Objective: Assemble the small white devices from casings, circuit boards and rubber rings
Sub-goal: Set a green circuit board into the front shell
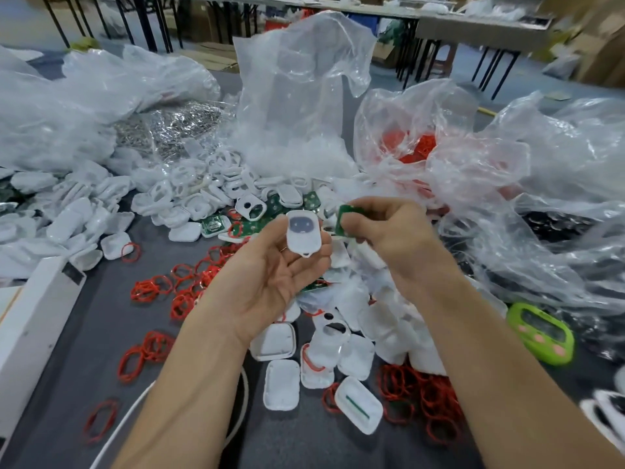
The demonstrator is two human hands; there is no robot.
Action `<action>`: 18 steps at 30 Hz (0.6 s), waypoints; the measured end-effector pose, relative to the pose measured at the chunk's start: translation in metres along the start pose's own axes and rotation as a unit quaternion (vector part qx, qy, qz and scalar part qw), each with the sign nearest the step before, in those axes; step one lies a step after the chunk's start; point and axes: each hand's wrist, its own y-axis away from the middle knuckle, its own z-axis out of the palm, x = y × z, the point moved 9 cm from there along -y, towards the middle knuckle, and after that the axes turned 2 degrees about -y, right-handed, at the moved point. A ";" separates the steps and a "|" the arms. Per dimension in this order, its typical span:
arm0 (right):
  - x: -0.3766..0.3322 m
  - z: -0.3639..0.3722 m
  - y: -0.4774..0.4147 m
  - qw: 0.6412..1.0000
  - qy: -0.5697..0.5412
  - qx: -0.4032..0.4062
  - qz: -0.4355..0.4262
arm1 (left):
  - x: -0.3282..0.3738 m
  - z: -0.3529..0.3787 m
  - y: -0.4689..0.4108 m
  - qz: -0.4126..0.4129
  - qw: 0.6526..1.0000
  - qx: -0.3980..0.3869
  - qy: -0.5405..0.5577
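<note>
Several loose casings (281, 384) lie nearest on the grey bench (84, 350), mixed with red rubber rings (419, 401) and a white cable (135, 401). A green timer (541, 333) sits off to the right, and a long white box (33, 316) runs along the left edge.

Just above that litter, the left hand (270, 275) is turned palm up, its thumb and curled fingertips gripping a casing shell (303, 236) with a grey button pad showing in it. Just beside it, the right hand (389, 238) pinches a green circuit board (345, 216) between thumb and fingers. The board is tilted on edge and not yet touching the shell.

I judge the step in hand to be seating the board into the shell. The next move calls for turning the board flat, lining it up with the shell's outline and pressing it home. A ring and a matching half would have to follow. Both are within easy reach, though tangled rings may come up in clumps.

Beyond the hands, a heap of casing parts (203, 198) and spare boards (216, 226) crowds the middle of the bench. Behind it slump clear plastic bags (297, 96), one holding more red rings (416, 147) and another holding silvery metal parts (172, 126). Their loose folds spill toward the work spot from the right.
</note>
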 end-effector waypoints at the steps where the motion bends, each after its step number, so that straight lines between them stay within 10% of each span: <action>1: 0.003 -0.005 0.014 0.999 -0.045 -0.020 0.022 | -0.004 0.004 0.001 -0.007 1.000 -0.007 -0.012; 18: 0.042 -0.048 0.089 0.970 -0.225 -0.008 0.088 | -0.047 0.031 0.010 -0.050 0.994 -0.047 -0.087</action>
